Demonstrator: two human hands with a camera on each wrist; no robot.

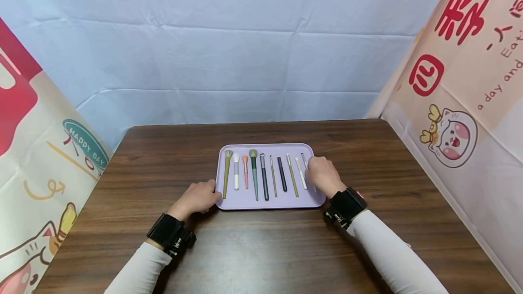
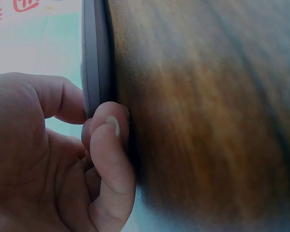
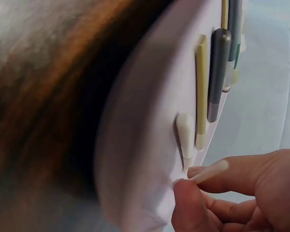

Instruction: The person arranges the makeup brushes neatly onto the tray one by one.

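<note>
A lilac tray (image 1: 269, 205) carries a row of makeup brushes lying side by side. My left hand (image 1: 200, 196) grips the tray's left edge near the front corner; in the left wrist view the fingers close around the tray rim (image 2: 94, 58). At the right end of the row, my right hand (image 1: 325, 176) pinches a slim makeup brush (image 1: 303, 158), whose pale handle end (image 3: 212, 170) shows between thumb and forefinger. Beside it lies a white-handled brush (image 1: 301, 173). Further left are an olive brush (image 1: 292, 176) and a short black brush (image 1: 282, 173).
More brushes fill the tray's left part, among them a green one (image 1: 255, 173), a pink one (image 1: 245, 172) and a fan-shaped olive one (image 1: 226, 176). The tray rests on a brown wooden table (image 1: 261, 248). A pale cloth (image 1: 237, 58) hangs behind, with printed cloths at both sides.
</note>
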